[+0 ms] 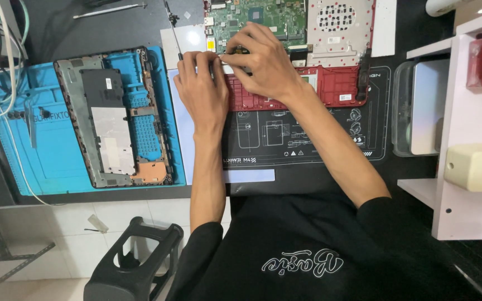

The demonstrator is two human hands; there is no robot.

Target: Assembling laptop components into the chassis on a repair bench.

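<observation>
An opened red laptop chassis (338, 83) lies on a black work mat (308, 134), with a green circuit board (263, 17) and a white perforated panel (338, 25) in it. My left hand (199, 89) rests at the chassis's left edge, fingers curled on its rim, touching a thin screwdriver (173, 30) that runs up beside it. My right hand (258, 61) presses down on the chassis just below the circuit board, fingertips pinching something small that I cannot make out.
A removed grey laptop bottom cover (112, 117) lies on a blue mat (46, 156) at the left. White cables (1, 61) hang at the far left. A white shelf (470, 128) with a cream socket block (478, 165) stands right. A black stool (135, 262) is below.
</observation>
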